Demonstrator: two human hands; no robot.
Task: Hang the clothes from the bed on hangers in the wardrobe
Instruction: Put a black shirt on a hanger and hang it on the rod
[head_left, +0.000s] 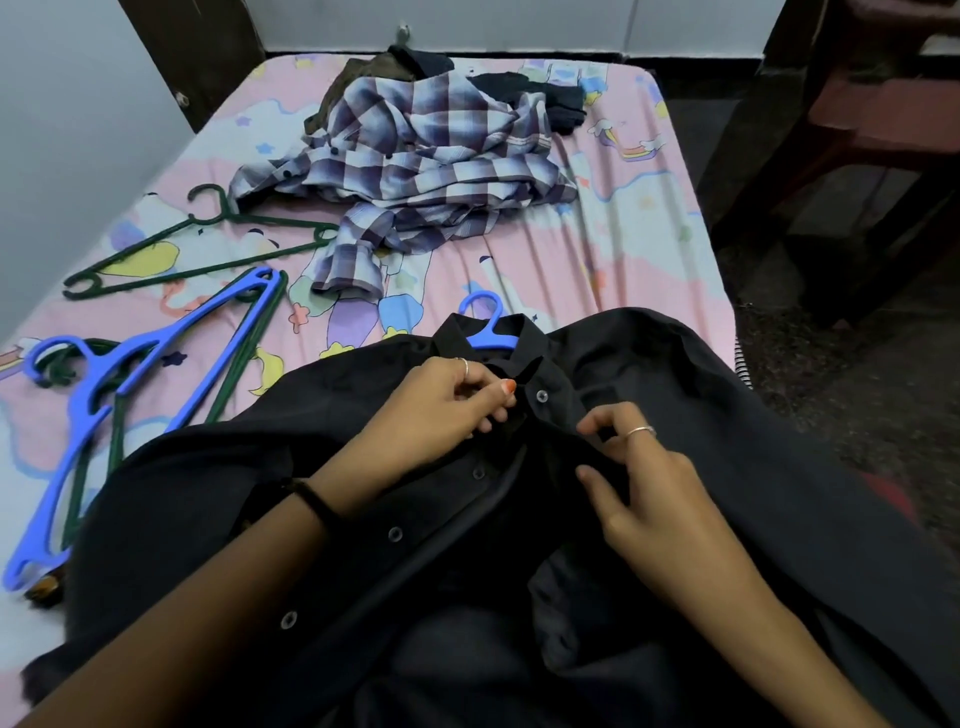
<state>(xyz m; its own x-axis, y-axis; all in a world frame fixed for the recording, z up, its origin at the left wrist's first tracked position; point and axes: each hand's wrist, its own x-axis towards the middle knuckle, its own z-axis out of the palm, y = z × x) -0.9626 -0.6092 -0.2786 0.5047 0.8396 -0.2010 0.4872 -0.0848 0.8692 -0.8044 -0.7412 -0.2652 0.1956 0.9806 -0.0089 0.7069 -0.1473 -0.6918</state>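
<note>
Looking down from head height, a black shirt (675, 415) lies spread across the near end of a bed (649, 249), front side up. Its long axis runs from the viewer toward the far wall, with the collar pointing away and the hem nearest the viewer. A blue hanger (488, 325) sits inside the shirt; only its hook and neck show, poking out past the collar toward the far end of the bed.

The left hand (441, 410) pinches the shirt's button edge just below the collar, fingers curled onto the cloth beside the top button. The right hand (639, 478) pinches the opposite front edge, thumb and forefinger closed on the fabric. Each hand wears one ring, and a dark band circles the left wrist. Five buttons show in a line down the shirt front.

Farther up the bed, a checked shirt (415, 176) in purple and white lies crumpled in a heap, one sleeve trailing toward the viewer. Behind it are dark clothes (540, 98), bunched together so that their number cannot be told.

On the left side of the bed lie loose hangers: a second blue hanger (104, 410), its hook toward the left edge, resting on top of a few green ones, and a separate green hanger (171, 254) beyond it. The exact count of green hangers in the stack cannot be made out.

The sheet is pink with cartoon pictures. No writing or brand can be read anywhere.
</note>
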